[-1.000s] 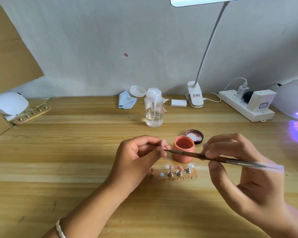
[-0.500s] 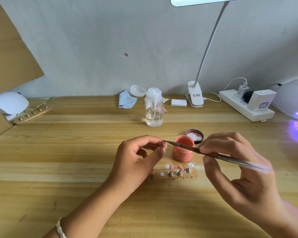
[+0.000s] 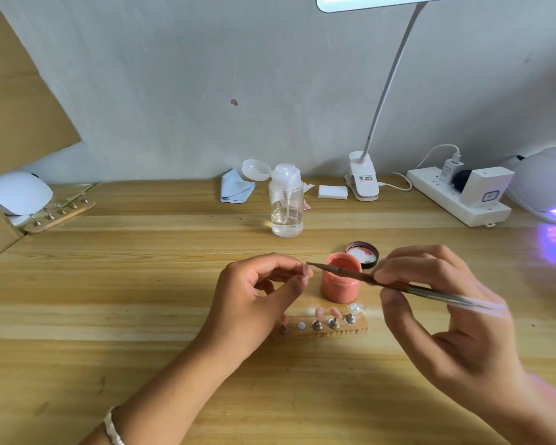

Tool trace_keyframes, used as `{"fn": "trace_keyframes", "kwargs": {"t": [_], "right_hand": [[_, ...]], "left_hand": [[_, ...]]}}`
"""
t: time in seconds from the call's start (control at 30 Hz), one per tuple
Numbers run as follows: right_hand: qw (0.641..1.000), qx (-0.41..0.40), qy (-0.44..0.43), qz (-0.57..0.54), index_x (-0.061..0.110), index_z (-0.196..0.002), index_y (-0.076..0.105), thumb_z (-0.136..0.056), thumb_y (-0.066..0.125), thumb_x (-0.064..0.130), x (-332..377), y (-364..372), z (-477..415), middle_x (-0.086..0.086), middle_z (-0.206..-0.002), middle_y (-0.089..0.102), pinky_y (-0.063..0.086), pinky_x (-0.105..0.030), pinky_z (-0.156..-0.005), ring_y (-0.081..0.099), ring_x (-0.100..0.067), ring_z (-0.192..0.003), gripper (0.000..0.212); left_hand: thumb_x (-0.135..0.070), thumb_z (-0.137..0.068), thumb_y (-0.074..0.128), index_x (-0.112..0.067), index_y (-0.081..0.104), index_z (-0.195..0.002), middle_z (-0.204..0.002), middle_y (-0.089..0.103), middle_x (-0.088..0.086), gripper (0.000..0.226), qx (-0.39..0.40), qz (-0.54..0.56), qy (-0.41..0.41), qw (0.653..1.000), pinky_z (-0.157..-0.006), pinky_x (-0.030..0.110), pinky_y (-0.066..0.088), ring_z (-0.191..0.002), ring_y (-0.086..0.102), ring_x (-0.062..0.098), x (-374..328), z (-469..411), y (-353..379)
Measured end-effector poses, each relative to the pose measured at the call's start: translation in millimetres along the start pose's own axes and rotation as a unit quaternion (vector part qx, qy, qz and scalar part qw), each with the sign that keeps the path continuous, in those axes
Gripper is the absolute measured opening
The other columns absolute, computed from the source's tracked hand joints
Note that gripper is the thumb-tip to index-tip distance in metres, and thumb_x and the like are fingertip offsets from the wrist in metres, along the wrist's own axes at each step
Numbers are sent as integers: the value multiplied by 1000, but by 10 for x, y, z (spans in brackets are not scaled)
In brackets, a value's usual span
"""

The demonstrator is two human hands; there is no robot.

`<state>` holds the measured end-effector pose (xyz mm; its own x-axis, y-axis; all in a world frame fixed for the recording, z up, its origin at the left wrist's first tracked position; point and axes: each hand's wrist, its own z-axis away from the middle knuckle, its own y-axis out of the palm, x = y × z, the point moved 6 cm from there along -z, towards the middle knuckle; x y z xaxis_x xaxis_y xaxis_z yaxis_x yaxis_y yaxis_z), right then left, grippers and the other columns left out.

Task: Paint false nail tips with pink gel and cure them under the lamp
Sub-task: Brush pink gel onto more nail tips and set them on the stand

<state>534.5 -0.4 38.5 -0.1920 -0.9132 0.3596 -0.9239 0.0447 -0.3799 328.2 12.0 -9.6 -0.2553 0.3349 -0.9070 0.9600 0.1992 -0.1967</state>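
Note:
My left hand (image 3: 257, 297) pinches a small nail tip (image 3: 307, 271) between thumb and forefinger above the table. My right hand (image 3: 443, 313) grips a thin brush (image 3: 395, 284), whose bristle end touches that tip. Behind the brush stands an open jar of pink gel (image 3: 341, 282); its lid (image 3: 362, 253) lies just beyond. In front of the jar sits a wooden holder (image 3: 331, 329) with metal stands, some carrying pink tips and one a clear tip. A white curing lamp (image 3: 546, 184) glows purple at the far right.
A clear pump bottle (image 3: 286, 203), blue cloth (image 3: 236, 189), white pad (image 3: 333, 191) and clip desk lamp (image 3: 363, 179) line the back. A power strip (image 3: 453, 200) lies back right. At far left are a second holder (image 3: 60, 215) and a white lamp (image 3: 16, 192).
The brush has lifted slightly, its end moving up along the nail tip in my left hand. My right hand has shifted a little up and left.

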Motion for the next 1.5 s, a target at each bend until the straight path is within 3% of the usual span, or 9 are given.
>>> {"fn": "trace_keyframes", "kwargs": {"t": [0.23, 0.33, 0.5, 0.7, 0.9, 1.0, 1.13, 1.33, 1.5], "right_hand": [[999, -23, 23, -41, 16, -100, 62, -90, 57, 12, -8, -51, 32, 3, -94, 65, 48, -27, -82, 67, -21, -92, 12], [998, -41, 42, -15, 22, -104, 60, -93, 57, 17, -32, -62, 22, 3, -100, 66, 48, -23, -84, 67, -13, -95, 13], [999, -12, 32, -15, 23, -106, 59, -94, 57, 19, -8, -2, 16, 21, -105, 63, 46, -20, -89, 67, -12, -99, 12], [997, -25, 31, -64, 17, -103, 61, -93, 58, 15, -14, -42, 29, 6, -99, 66, 49, -29, -86, 68, -21, -96, 11], [992, -87, 76, -48, 26, -105, 60, -95, 58, 18, -142, -151, 20, 11, -98, 67, 50, -28, -80, 69, -19, -86, 13], [990, -102, 90, -36, 29, -103, 61, -95, 58, 19, -202, -174, 36, 5, -96, 67, 51, -38, -76, 67, -28, -81, 13], [989, -103, 100, -28, 27, -99, 62, -95, 58, 19, -233, -178, 50, 2, -96, 67, 51, -36, -77, 67, -27, -81, 10], [990, -102, 91, -34, 28, -103, 60, -94, 58, 17, -217, -174, 48, 0, -97, 67, 51, -35, -78, 66, -29, -81, 14], [990, -103, 91, -28, 27, -102, 61, -94, 58, 16, -225, -174, 54, 1, -95, 67, 50, -38, -77, 65, -31, -80, 14]], "left_hand": [[-18, -84, 75, -17, 79, -85, -85, 78, -2, 4, -3, 34, -14, 999, -82, 37, 55, -84, 74, 19, -9, -13, -8], [-25, -83, 75, -15, 79, -87, -86, 78, 1, 11, 2, 52, -18, 998, -82, 31, 56, -83, 74, 18, -9, -8, 2], [-27, -80, 78, -19, 79, -88, -86, 78, 2, 12, 8, 69, -32, 997, -80, 30, 57, -83, 74, 21, 25, -14, 12], [-19, -78, 82, -15, 77, -87, -87, 78, 4, 11, 7, 101, -45, 994, -77, 18, 54, -83, 75, 15, 26, -23, 5], [-10, -70, 79, -9, 76, -78, -88, 78, 12, 9, 35, 134, -93, 986, -71, 20, 56, -79, 72, 16, 29, -33, -2], [1, -73, 81, -15, 77, -73, -93, 78, 3, 17, 88, 58, -96, 990, -67, 20, 52, -82, 70, 22, 8, -19, 29], [-16, -69, 88, -27, 77, -73, -92, 73, -16, 16, 147, -77, -70, 984, -80, 15, 39, -93, 65, 6, -39, 3, 63], [-12, -66, 91, -29, 76, -69, -88, 69, 4, 22, 148, -134, -68, 977, -72, 13, 36, -88, 60, 17, 7, -9, 19], [-8, -68, 89, -21, 78, -69, -81, 71, -3, 16, 163, -136, -106, 971, -66, 16, 44, -75, 63, 8, 94, 15, 22]]}}
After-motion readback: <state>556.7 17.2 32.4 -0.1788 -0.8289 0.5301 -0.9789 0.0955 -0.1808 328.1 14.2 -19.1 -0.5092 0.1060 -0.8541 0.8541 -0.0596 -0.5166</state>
